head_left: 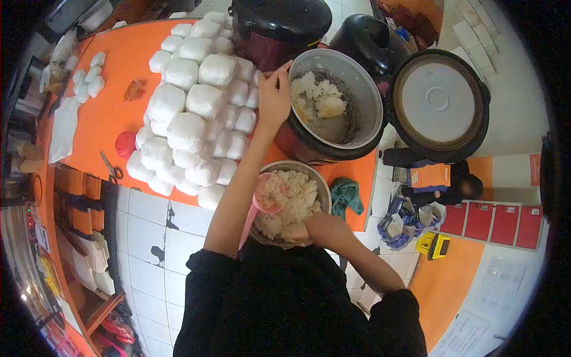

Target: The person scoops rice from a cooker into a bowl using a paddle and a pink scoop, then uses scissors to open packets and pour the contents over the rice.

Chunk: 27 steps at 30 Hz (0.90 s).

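My left hand (275,95) is closed at the left rim of the rice cooker pot (363,77), which holds clumps of cooked rice and has browned grains stuck to its wall. Nearer my body stands a metal bowl (326,189) full of white rice (297,196). Over the bowl's right front edge my right hand (327,231) is closed round what looks like a pale rice paddle (294,232), its flat end in the rice. Its handle is hidden by the fingers. A pink scoop (270,193) with rice in it rests at the bowl's left side, handle pointing toward me.
White wrapped packs (187,131) are piled left of the cooker on the orange table (119,53). Scissors (112,168) and a red cup (125,144) lie further left. A green cloth (346,195) is right of the bowl. An open cooker lid (439,101) stands at the right.
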Motion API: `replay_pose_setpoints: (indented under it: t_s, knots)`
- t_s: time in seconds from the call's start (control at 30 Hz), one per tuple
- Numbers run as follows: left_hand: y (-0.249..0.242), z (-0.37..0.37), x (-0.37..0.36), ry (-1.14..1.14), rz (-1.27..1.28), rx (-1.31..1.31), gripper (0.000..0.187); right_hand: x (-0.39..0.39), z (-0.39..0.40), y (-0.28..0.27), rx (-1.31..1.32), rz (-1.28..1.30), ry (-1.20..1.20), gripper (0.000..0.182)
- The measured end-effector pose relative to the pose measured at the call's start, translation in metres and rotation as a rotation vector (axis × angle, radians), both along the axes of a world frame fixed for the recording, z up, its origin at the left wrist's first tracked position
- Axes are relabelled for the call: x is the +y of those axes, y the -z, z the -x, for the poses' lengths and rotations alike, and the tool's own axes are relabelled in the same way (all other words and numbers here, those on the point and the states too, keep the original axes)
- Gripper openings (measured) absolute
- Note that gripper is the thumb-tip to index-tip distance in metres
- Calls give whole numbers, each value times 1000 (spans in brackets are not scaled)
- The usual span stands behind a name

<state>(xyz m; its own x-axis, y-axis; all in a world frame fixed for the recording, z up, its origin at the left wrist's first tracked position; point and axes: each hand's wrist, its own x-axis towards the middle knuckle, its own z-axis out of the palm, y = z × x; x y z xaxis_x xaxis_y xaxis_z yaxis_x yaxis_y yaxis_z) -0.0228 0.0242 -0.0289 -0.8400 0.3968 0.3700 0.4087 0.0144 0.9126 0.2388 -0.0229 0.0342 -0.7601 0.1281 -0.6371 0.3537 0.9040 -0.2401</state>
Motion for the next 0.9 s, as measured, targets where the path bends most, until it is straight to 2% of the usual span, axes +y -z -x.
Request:
replay_pose_setpoints:
  t_s: [0.1, 0.17, 0.2, 0.3, 0.4, 0.5, 0.6, 0.7, 0.73, 0.77, 0.83, 0.87, 0.9]
  knots:
    - [-6, -5, -3, -25, -12, -29, 34, 0, 0, -24, 83, 34, -3, 15]
    - [-4, -7, -3, 5, 6, -27, 33, -15, -7, 24, 13, 11, -26, 16]
    - [-7, -3, -3, 4, 9, -22, 33, -17, 2, 27, -18, -6, -53, 17]
    - [-7, -4, -3, -5, 1, -17, 33, -5, -10, -3, 129, 64, 35, 18]
    - [-9, -5, -4, -28, 11, -42, 34, -6, -8, 1, 131, 28, 28, 18]
    - [-8, -5, -3, -23, 1, -42, 34, -11, -14, 49, 134, -2, -28, 17]
    - [-10, -6, -4, -10, -3, -5, 34, -5, 0, -11, 95, -3, 22, 16]
    - [-6, -5, -2, -34, 15, -41, 34, -27, -5, 42, 28, -27, -48, 17]
    - [-9, -2, 2, -27, -6, -19, 34, -25, -5, 47, 57, -4, 2, 19]
    - [-9, 2, 2, -28, -22, 2, 34, -13, -8, 47, 84, 34, -12, 18]
    - [-5, -3, -1, -11, -25, 13, 34, 2, 1, 5, 121, 138, -3, 17]
    - [-9, -2, -1, -26, -30, 12, 34, 4, -2, 3, -23, 36, 11, 19]
    - [-8, -6, -4, -35, -27, 3, 34, -3, -11, 23, -15, 85, 38, 19]
